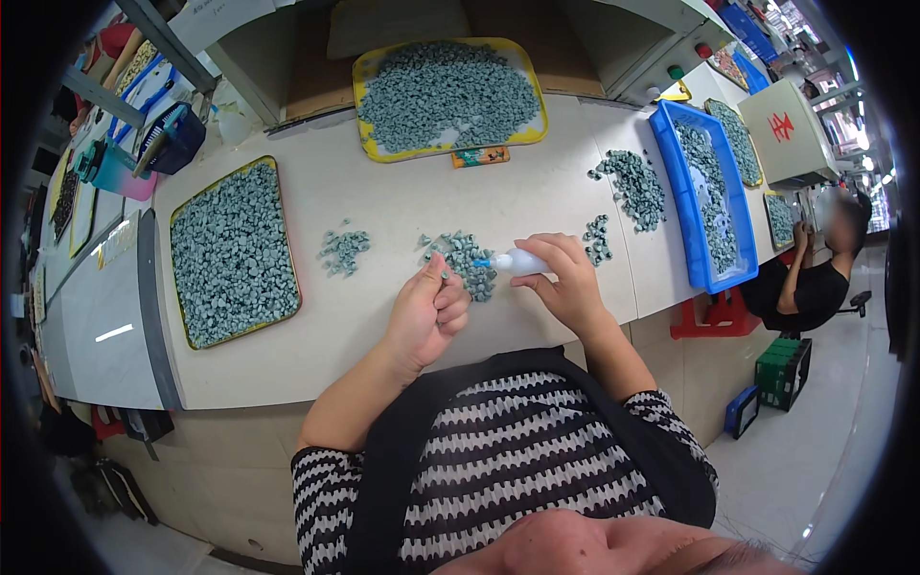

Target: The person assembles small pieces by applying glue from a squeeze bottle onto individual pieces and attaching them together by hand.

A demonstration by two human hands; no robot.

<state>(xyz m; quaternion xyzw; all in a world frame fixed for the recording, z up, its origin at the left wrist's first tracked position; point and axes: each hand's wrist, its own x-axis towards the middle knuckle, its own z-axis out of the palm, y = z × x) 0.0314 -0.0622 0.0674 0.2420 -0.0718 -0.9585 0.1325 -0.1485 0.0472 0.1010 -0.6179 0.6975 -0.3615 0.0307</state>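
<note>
My right hand [567,287] is closed round a small white squeeze bottle [522,263], held on its side. Its thin blue nozzle [483,263] points left toward my other hand. My left hand [428,314] is curled, thumb up, pinching a small grey-green piece [445,275] between thumb and fingers. Just beyond both hands lies a loose pile of similar grey-green pieces [470,254], partly hidden by the bottle. A smaller pile [345,252] is to the left of my left hand, and another little pile [597,240] is right of my right hand.
Yellow-rimmed trays full of pieces stand at the left [283,206] and far side [358,105]. A larger loose heap [634,190] lies near a blue bin [704,259] on the right. A small orange box [481,156] touches the far tray. Another person [810,278] sits at the far right.
</note>
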